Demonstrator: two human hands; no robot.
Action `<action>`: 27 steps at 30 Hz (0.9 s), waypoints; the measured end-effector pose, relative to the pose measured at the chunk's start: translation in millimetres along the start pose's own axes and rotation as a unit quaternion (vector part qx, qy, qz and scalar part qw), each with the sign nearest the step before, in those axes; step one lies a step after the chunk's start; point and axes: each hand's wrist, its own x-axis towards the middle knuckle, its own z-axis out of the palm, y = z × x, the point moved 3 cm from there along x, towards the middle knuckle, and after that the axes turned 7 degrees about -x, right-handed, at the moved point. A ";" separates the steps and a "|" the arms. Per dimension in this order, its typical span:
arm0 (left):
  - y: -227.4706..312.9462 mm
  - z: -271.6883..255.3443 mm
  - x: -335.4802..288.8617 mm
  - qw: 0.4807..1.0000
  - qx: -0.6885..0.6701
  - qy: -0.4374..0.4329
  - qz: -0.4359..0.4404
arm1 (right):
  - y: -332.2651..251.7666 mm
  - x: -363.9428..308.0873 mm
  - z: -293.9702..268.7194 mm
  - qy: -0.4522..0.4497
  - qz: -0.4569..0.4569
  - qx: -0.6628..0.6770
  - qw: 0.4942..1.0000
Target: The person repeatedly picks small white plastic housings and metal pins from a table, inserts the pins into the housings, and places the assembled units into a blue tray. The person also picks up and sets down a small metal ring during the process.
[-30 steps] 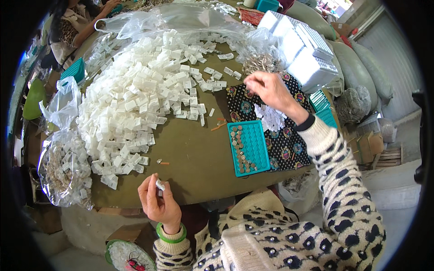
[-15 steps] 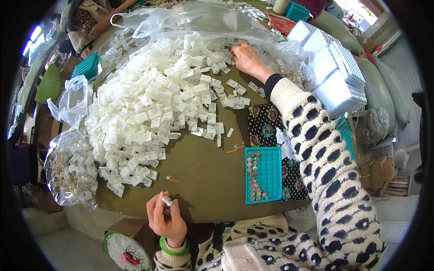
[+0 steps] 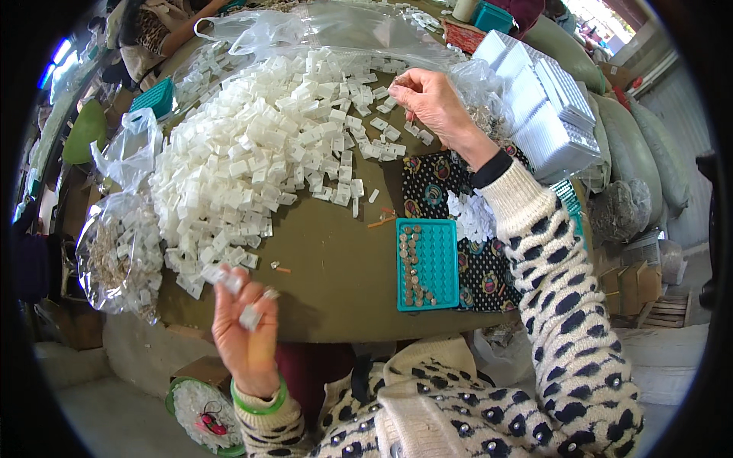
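My left hand (image 3: pixel 248 340), a green bangle at its wrist, is raised at the table's near edge. A small white plastic piece (image 3: pixel 250 317) sits against its bent fingers, and another white piece (image 3: pixel 221 278) shows blurred at its fingertips. To its upper left spreads a big heap of similar white plastic pieces (image 3: pixel 252 145). Beyond the heap's right side, my right hand (image 3: pixel 437 105) hovers with fingertips pinched together; whatever they hold is too small to make out. Several loose white pieces (image 3: pixel 389 130) lie below it.
A teal dimpled tray (image 3: pixel 443 263) holding small round metallic pieces lies on a black patterned cloth (image 3: pixel 424 183), near white scraps (image 3: pixel 473 217). White ridged trays (image 3: pixel 546 107) are stacked at the right. Plastic bags (image 3: pixel 118 252) flank the heap. Another person's arm (image 3: pixel 187 30) is at the far left.
My left hand has lifted and moved left, its fingers opening out somewhat, with a second white piece now showing. My right hand has drawn slightly right and up off the loose pieces. The view has shifted.
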 end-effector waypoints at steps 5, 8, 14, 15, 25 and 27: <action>-43.7 -11.9 -16.0 0.986 0.144 0.023 -0.083 | -38.4 -69.6 19.9 -0.058 0.094 0.313 0.943; -58.9 -10.3 -24.3 0.962 0.273 0.005 -0.025 | -56.9 -114.5 36.0 -0.061 0.098 0.357 0.927; -81.5 0.3 -35.0 0.914 0.398 -0.044 0.064 | -80.7 -185.2 68.2 0.025 0.018 0.332 0.943; -82.0 0.4 -35.9 0.903 0.418 -0.045 0.091 | -83.0 -194.4 71.6 0.042 -0.001 0.314 0.949; -87.9 -11.2 -51.0 0.830 0.516 -0.106 0.185 | -87.2 -240.6 84.1 0.167 -0.162 0.211 0.949; -86.0 -11.5 -53.2 0.843 0.500 -0.108 0.166 | -81.4 -245.4 80.4 0.129 -0.092 0.284 0.946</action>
